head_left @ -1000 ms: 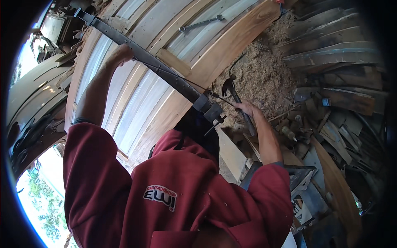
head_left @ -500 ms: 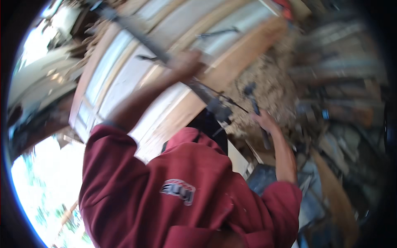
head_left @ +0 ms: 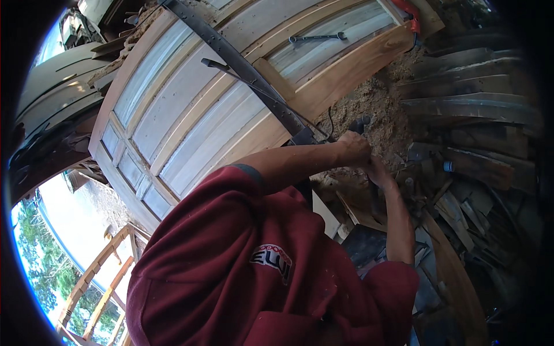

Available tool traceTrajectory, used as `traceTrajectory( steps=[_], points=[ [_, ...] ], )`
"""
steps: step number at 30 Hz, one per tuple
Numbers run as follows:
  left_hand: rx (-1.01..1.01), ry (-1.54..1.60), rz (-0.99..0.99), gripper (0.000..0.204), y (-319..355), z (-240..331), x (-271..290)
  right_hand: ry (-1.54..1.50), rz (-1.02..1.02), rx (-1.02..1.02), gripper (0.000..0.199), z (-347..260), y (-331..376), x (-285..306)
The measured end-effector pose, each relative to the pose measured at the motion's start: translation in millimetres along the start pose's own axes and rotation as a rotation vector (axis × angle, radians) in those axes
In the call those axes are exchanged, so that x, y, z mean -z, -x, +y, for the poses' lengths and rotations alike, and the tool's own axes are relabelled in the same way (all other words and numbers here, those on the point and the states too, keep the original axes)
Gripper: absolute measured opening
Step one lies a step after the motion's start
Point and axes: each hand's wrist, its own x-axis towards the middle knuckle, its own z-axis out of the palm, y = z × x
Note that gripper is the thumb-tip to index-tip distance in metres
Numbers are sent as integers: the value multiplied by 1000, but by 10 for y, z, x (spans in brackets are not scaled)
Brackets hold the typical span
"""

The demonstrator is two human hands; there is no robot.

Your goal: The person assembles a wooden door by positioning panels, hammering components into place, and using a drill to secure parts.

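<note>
My left hand [head_left: 353,147] is closed just below the dark head of a hammer [head_left: 360,123], reaching across from the left. Right below it, my right hand [head_left: 378,172] wraps round the hammer's handle; the two hands touch and hide much of the grip. Close by on the left is the end of a long dark metal bar clamp [head_left: 239,69], which lies across a pale wooden panel door [head_left: 190,109]. A thin dark rod with a bent, flattened end [head_left: 214,63] slants along the clamp toward my hands.
A wrench [head_left: 317,38] lies on the door's far part, and a red tool [head_left: 408,16] is at its far corner. Sawdust [head_left: 375,98] heaps beside the door. Stacked boards [head_left: 467,104] and scrap wood [head_left: 461,213] fill the right side. A wooden frame [head_left: 92,282] stands at lower left.
My left hand has left the clamp bar and swung right, down to the hammer in my right hand. The hammer stays near the clamp's end.
</note>
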Motion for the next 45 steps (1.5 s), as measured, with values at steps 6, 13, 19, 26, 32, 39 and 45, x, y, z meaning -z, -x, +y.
traceTrajectory(
  steps=[6,13,19,26,32,39,45],
  points=[
    [22,47,3,25,-215,45,-721,95,139,9,21,420,-45,-97],
    [-107,26,-146,37,-215,136,-444,-182,0,-29,23,134,138,28],
    [42,-21,-215,40,-352,219,-485,-666,490,-107,14,90,738,236],
    [-35,-122,-179,39,-527,391,-315,-1193,978,-125,16,-782,1970,-562],
    [-3,-86,-139,37,-328,408,-296,-1667,987,-225,23,-303,1965,-1465],
    [-44,-143,-36,36,-140,164,-366,-2334,705,362,42,303,1109,-1155],
    [-66,-173,-19,33,-18,106,-392,-2184,906,362,25,1029,667,-761]
  ],
)
